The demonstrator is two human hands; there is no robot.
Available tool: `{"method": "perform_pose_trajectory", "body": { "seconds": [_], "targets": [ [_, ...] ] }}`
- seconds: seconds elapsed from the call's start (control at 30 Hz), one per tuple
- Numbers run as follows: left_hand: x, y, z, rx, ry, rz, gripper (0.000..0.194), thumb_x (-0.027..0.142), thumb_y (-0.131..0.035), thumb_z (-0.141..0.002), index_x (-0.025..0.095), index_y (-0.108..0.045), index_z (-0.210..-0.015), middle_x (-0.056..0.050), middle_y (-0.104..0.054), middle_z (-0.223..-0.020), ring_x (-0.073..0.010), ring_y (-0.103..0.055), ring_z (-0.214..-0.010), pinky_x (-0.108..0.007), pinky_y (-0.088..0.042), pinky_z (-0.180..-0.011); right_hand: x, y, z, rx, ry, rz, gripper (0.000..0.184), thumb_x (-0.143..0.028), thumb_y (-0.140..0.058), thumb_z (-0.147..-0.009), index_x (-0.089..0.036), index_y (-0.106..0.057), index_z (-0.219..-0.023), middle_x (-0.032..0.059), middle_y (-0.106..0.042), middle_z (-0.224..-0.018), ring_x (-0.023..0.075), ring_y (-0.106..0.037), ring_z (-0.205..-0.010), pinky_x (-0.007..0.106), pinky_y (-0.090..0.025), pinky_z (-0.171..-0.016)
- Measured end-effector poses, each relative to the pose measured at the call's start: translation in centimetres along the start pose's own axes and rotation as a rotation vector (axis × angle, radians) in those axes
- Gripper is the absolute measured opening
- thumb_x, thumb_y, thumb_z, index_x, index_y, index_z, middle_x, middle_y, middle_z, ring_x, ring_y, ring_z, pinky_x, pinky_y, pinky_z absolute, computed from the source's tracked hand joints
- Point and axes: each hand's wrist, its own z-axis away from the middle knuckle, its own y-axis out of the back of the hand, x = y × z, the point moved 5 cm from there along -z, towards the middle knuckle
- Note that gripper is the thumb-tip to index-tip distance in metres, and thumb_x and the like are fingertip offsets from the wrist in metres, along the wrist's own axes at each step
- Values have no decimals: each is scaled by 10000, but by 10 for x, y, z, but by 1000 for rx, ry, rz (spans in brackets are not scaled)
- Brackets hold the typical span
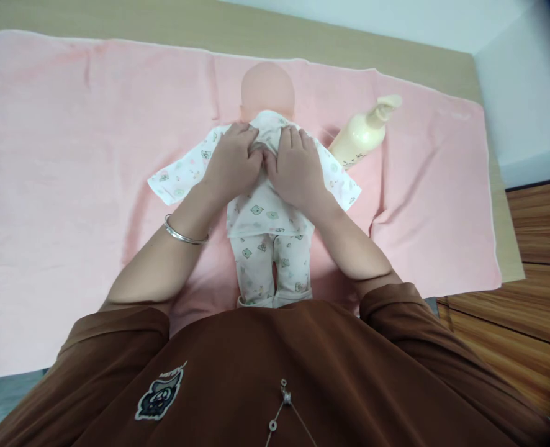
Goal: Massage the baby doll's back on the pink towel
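Note:
A bald baby doll (268, 90) lies on a pink towel, its head away from me and no facial features showing. It wears a white printed shirt (270, 214) and matching trousers (256, 267). High on the doll's torso, my left hand (238, 155) has its fingers curled into the shirt cloth. My right hand (298, 164) does the same beside it, with the two thumbs almost meeting. Between them the fabric is bunched into folds below the collar. The shirt's sleeves spread out to both sides.
The pink towel (70, 186) covers most of a pale wooden table (349, 37). A cream pump bottle (361, 136) lies tilted to the right of the doll, near its sleeve. White wall stands behind, and brown wooden panelling (536, 273) is at the right.

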Motion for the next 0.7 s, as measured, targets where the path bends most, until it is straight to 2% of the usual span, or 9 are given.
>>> {"method": "perform_pose_trajectory", "body": {
  "seconds": [0.13,0.27,0.33,0.43,0.57,0.7],
  "targets": [
    [-17,-11,-8,47,57,-41,510,518,-198,-1072,238,-571,-1278,-73,-609,-1318,-264,-487,-1281,-517,-375,-1157,-14,3,11,-46,26,4,564,-320,-396,-1078,31,-388,-1519,257,-414,-1593,395,-331,-1526,554,-260,-1281],
    [-22,-17,-7,68,95,-55,616,534,-165,-1044,186,-474,-1447,-74,-568,-1405,-265,-437,-1339,-511,-305,-1213,-2,5,0,-13,44,-63,445,-319,-364,-1076,-47,-538,-1382,210,-553,-1472,341,-442,-1439,480,-353,-1237],
    [-22,-16,-5,77,111,-69,614,530,-196,-1036,184,-465,-1466,-76,-564,-1413,-264,-435,-1345,-490,-310,-1216,10,2,-9,-2,10,-77,412,-376,-368,-1087,-100,-600,-1286,182,-627,-1362,332,-516,-1349,460,-417,-1176],
    [-21,-15,-3,90,122,-90,550,506,-249,-1040,216,-483,-1446,-75,-571,-1389,-264,-451,-1316,-482,-342,-1181,20,-5,-20,-2,-26,-68,446,-473,-393,-1093,-104,-617,-1209,172,-670,-1241,350,-580,-1237,466,-475,-1084],
    [-21,-17,-3,107,175,-121,526,500,-251,-1044,205,-461,-1426,-62,-548,-1396,-247,-434,-1284,-466,-300,-1160,22,-10,-25,-2,-42,-59,426,-513,-412,-1095,-125,-571,-1172,158,-651,-1195,331,-601,-1158,451,-489,-1023],
    [-20,-19,-4,75,213,-117,570,552,-232,-1028,231,-426,-1457,-53,-583,-1359,-275,-392,-1328,-496,-232,-1136,24,-12,-27,-2,-70,-53,360,-499,-458,-1085,-153,-538,-1147,144,-627,-1206,326,-585,-1155,459,-469,-1017]
  ]
}}
